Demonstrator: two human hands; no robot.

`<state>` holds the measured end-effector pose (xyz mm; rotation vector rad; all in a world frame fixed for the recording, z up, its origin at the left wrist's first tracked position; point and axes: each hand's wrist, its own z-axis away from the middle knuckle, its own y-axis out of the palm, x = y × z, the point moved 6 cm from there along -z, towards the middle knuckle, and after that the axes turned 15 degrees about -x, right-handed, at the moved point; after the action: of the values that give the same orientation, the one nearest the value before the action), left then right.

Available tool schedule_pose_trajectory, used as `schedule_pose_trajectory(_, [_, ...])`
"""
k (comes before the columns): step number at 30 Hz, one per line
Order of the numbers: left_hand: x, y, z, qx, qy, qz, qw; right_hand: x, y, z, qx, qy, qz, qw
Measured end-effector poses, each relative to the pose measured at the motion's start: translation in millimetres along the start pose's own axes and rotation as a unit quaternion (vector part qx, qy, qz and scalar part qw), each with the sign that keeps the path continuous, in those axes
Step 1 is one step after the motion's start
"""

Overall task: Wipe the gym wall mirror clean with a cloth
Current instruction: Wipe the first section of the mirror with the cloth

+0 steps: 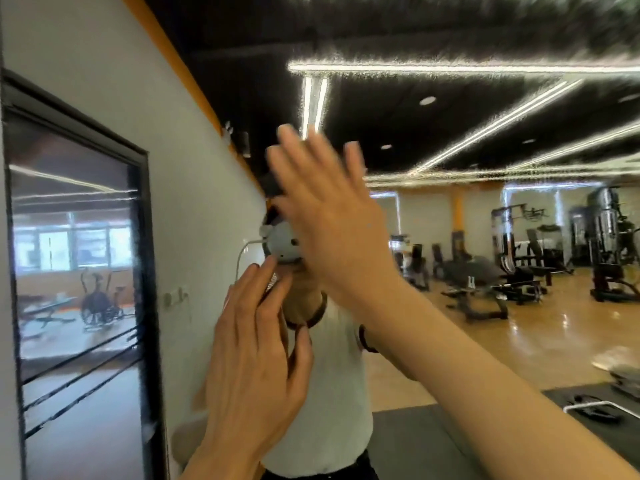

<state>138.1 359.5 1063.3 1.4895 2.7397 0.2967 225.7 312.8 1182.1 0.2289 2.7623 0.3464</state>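
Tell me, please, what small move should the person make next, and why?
Probably fetch a cloth first. Both the left hand and the right hand are raised, open and empty before the wall mirror, and no cloth is visible anywhere in this view, so wiping cannot begin yet.

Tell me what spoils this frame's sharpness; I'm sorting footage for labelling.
Head view: right hand smeared by motion blur, left hand sharper; ceiling light strips flare with grainy fringes; wide-angle lens bends the wall.
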Motion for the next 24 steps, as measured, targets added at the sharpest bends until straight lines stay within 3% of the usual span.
schedule_pose_trajectory(5, [1, 1, 1, 0.016, -0.005, 0.002, 1.0, -133, -55, 41, -0.02, 0.265, 0.077, 0.961])
schedule_pose_trajectory(7, [1, 1, 1, 0.014, -0.004, 0.005, 1.0, -135, -57, 45, -0.042, 0.312, 0.097, 0.944])
schedule_pose_trajectory(9, [1, 2, 2, 0.012, 0.0, 0.004, 1.0, -96, -43, 30, -0.051, 0.26, 0.095, 0.96])
schedule_pose_trajectory(12, [0, 2, 2, 0.003, 0.003, 0.005, 1.0, -8, -7, 12, -0.017, 0.054, 0.004, 0.998])
schedule_pose_trajectory(14, [0, 2, 3, 0.001, 0.002, 0.007, 1.0, 5, -1, 9, 0.0, -0.02, -0.02, 1.0])
schedule_pose_trajectory(16, [0, 2, 3, 0.003, 0.003, 0.008, 1.0, -27, -14, 11, 0.005, 0.016, -0.015, 1.0])
schedule_pose_trajectory(21, [-1, 2, 2, 0.0, 0.013, 0.006, 1.0, -159, -69, 55, -0.025, 0.29, 0.074, 0.954])
schedule_pose_trajectory(24, [-1, 2, 3, 0.001, 0.014, 0.003, 1.0, -134, -63, 56, -0.043, 0.313, 0.106, 0.943])
